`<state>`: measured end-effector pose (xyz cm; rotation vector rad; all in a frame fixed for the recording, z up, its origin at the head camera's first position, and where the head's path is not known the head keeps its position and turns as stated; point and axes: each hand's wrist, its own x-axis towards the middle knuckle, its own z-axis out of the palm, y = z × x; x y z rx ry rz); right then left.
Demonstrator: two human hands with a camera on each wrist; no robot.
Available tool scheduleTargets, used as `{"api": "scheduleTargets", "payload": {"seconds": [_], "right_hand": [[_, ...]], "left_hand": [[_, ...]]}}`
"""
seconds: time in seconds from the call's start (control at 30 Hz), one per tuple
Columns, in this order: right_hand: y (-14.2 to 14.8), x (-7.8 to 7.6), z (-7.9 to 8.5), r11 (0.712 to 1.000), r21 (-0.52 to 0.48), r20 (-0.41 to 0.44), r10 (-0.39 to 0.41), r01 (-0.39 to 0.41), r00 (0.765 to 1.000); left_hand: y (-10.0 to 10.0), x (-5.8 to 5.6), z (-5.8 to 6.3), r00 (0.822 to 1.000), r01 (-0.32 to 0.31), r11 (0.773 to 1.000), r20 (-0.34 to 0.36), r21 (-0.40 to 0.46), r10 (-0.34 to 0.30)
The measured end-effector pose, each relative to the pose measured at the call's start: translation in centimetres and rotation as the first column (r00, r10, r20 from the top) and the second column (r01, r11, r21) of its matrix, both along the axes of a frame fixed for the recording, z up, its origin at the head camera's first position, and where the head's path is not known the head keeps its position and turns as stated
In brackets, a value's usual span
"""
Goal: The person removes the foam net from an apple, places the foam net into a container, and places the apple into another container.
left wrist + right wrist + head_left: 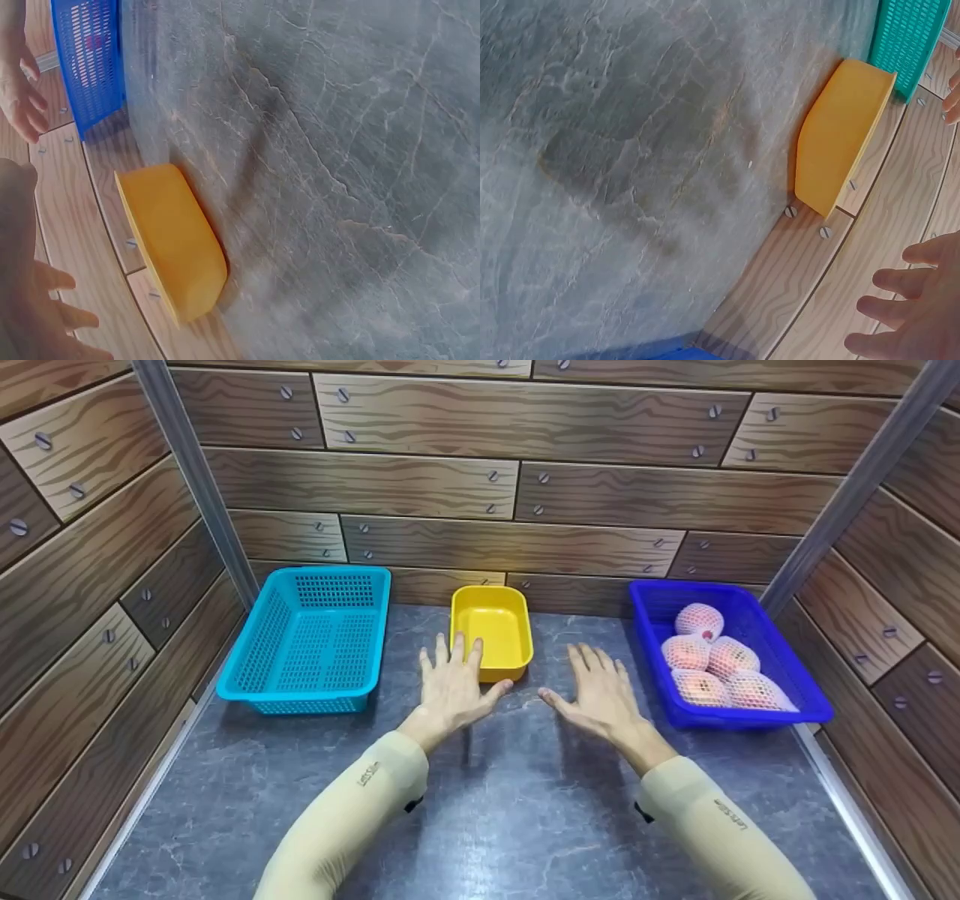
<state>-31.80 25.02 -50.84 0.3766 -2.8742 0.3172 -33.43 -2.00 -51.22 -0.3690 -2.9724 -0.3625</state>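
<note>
I see both bare hands raised above the grey marbled table [510, 825], fingers extended and spread, neither having hold of anything. The left hand [452, 690] is nearest the yellow container [501, 634]. On my head view its index and middle fingers overlap the near left part of the container, but the left wrist view shows the container lower than those fingers and apart from them. The right hand [604, 701] hovers between the container and the blue basket [780, 660], touching neither; five netted fruits [731, 658] sit in that basket. The teal basket [319, 649] stands beyond the left hand, to its left.
</note>
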Motion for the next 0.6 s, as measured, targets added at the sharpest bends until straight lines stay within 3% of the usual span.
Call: {"api": "scheduleTargets", "payload": {"seconds": [0.6], "right_hand": [[1.7, 0.4, 0.6, 0.999, -0.022, -0.036, 0.030, -0.031, 0.999]], "left_hand": [[0.5, 0.9, -0.1, 0.981, 0.040, 0.999, -0.188, -0.001, -0.040]]}}
